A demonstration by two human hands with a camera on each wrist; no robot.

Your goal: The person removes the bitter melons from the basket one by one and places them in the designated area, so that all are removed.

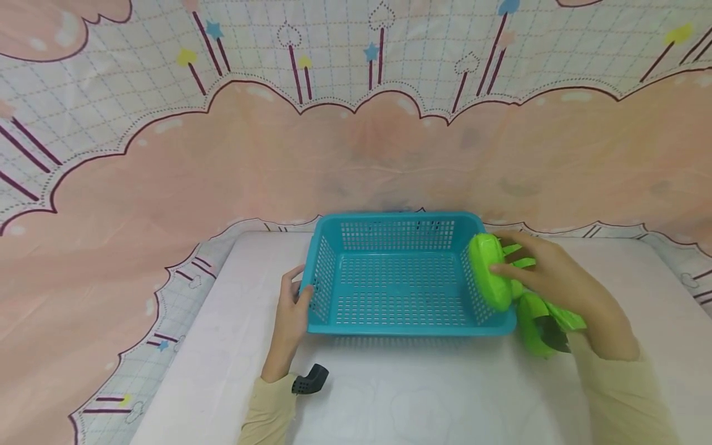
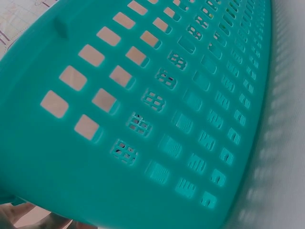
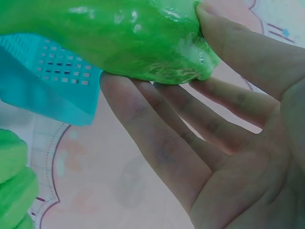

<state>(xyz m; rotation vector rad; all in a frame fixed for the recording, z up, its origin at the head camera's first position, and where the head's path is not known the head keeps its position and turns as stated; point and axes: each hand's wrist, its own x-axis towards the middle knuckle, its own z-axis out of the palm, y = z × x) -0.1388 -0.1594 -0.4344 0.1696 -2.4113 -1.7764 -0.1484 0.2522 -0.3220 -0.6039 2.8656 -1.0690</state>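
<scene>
A turquoise plastic basket (image 1: 397, 329) with perforated walls stands on the white table. My left hand (image 1: 292, 303) grips its left side, thumb near the rim; in the left wrist view the perforated basket wall (image 2: 52, 157) fills most of the picture, with only some fingers (image 2: 45, 222) visible. My right hand (image 1: 536, 266) holds a glossy, bright green oblong package (image 1: 491, 272) at the basket's right rim, pinched between thumb and fingertips. The right wrist view shows the green package (image 3: 143, 43) up close, its wrapping wrinkled. What it contains cannot be made out.
More green wrapped items (image 1: 534, 327) lie right of the basket, with a dark patch among them. A black strap-like piece (image 1: 310, 379) sticks out by the left cuff. Behind the table hangs a patterned pink and white cloth (image 1: 356, 148).
</scene>
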